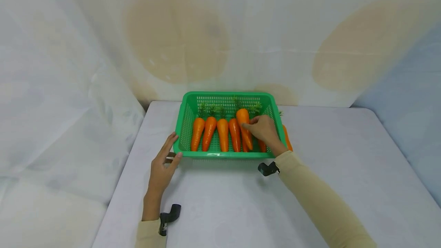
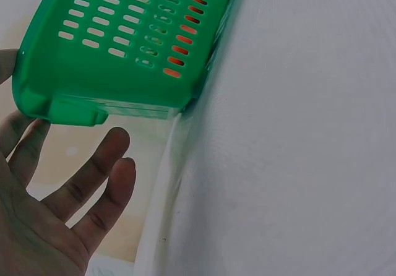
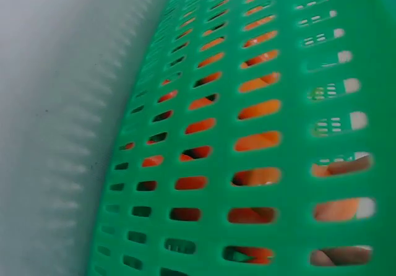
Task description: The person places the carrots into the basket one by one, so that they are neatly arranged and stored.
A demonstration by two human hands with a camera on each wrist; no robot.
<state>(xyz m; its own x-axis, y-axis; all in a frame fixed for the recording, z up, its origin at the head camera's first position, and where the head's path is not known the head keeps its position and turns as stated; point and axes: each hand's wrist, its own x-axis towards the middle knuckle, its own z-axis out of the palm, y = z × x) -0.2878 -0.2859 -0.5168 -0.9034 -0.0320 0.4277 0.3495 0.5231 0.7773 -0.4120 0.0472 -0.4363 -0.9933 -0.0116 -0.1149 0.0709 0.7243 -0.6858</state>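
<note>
A green plastic basket (image 1: 227,155) with slotted walls holds several orange carrots (image 1: 223,135) with green tops, lying side by side. My right hand (image 1: 264,128) reaches over its right part and pinches one carrot (image 1: 243,117) between thumb and fingers, above the others. My left hand (image 1: 162,169) is at the front left corner, thumb at the front rim and a finger at the left side. In the left wrist view, the left hand (image 2: 37,214) touches the basket (image 2: 124,72) and two fingers extend free below it. The right wrist view shows mostly basket wall (image 3: 291,158), hiding the grip.
Another carrot (image 1: 287,137) lies outside the basket's right side, partly hidden by it. A white cloth covers the table (image 1: 220,206). Behind the basket hangs a pale curtain (image 1: 248,60) with tan round patches. Black wrist cameras (image 1: 170,214) are strapped to both wrists.
</note>
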